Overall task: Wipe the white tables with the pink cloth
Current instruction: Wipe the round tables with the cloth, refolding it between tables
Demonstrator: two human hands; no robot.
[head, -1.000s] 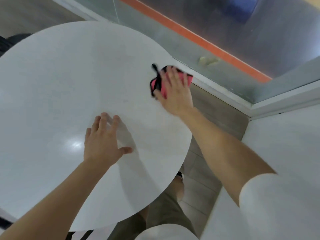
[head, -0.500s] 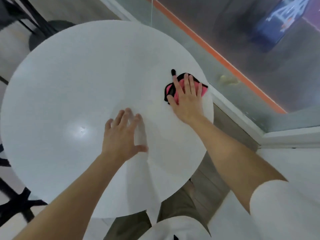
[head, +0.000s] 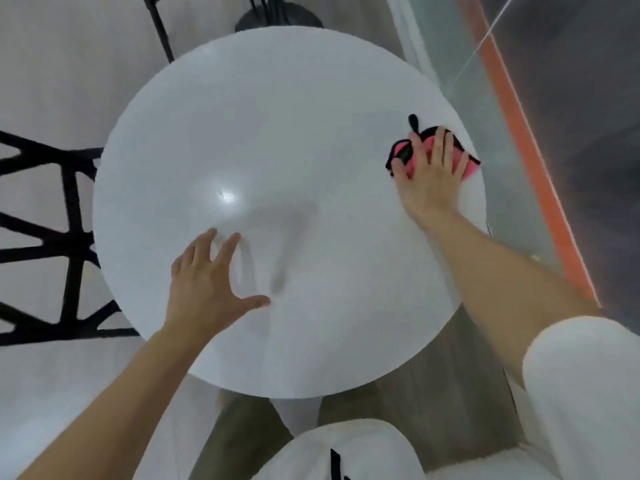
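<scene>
While the right hand (head: 429, 183) presses the cloth (head: 470, 167) flat at the far right edge of the surface (head: 277, 133), its fingers (head: 440, 147) lie spread and straight over it, not curled round it; left hand (head: 207, 285) is open, fingers splayed, on or just over the bare surface near the middle, contact unclear; cloth is pink with black trim, bunched under the palm, one corner at the rim beside the glass wall (head: 512, 209); step in hand looks like wiping the right rim; to do it well: even palm pressure so the cloth doesn't slip from under straight fingers; overlapping arcs from rim toward centre, not outward, else the cloth may go over the edge; left hand braces, then lifts clear as a pass nears it; cannot tell how much is already wiped; black chair (head: 69, 202) at left is no obstacle.
</scene>
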